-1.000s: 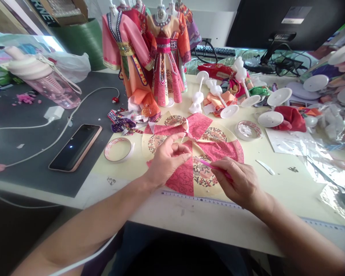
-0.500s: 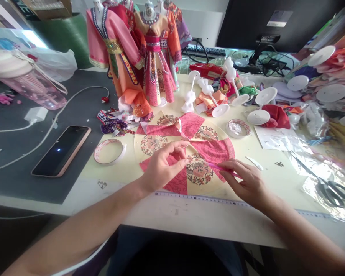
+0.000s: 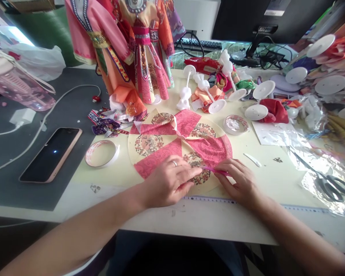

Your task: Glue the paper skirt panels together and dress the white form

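A round piece of patchwork cloth lies spread on the table, with pink and cream floral panels and a raised fold near its centre. Resting low over its front part is my left hand, fingers stretched out and a ring on one of them. My right hand is closed on a slim pink pen-like tool at the cloth's right front edge. The tool's tip points left over a cream floral panel, close to my left fingertips. I cannot make out exactly what the tip touches.
Dressed dolls stand behind the cloth. Tape rolls flank it, a phone lies left, and scissors lie right. White doll stands and scraps fill the back right. A ruler strip runs along the front.
My left hand has come down from the cloth's middle towards its front edge, its fingers now flatter. My right hand and the pink tool have shifted slightly. The whole view has shifted a little.
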The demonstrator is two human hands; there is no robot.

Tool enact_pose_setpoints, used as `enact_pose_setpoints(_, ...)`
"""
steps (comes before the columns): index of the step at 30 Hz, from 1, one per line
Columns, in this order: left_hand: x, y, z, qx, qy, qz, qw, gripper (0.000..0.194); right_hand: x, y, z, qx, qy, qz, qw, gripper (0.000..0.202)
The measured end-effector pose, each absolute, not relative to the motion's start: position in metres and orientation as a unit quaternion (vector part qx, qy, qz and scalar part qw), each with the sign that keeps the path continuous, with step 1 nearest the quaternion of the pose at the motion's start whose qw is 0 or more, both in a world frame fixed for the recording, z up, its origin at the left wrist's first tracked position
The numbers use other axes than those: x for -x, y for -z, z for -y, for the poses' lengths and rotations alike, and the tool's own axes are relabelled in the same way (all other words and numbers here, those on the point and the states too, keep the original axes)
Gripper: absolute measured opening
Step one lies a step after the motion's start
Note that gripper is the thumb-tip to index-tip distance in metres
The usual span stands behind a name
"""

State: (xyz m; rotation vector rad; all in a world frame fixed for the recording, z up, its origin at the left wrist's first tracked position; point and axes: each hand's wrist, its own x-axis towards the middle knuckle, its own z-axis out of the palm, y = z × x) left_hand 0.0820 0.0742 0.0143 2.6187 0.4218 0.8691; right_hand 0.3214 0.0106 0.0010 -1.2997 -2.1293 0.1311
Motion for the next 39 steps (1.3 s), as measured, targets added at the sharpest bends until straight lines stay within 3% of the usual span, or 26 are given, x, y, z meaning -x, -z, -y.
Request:
enact_pose_setpoints(9,-0.0802,-0.01,-0.0692,-0.963,-0.234,-0.079,0.103,0.033,-0.3184,-0.0004,-0.0129,0.488,-0.041,0.815,0.31,0.014)
enact_pose_setpoints(39,-0.0809,-0.014,-0.0698,-0.967,-0.203,-0.092,0.122,0.029,-0.318,-0.0005,-0.0157,0.491,-0.04,0.823,0.283,0.011)
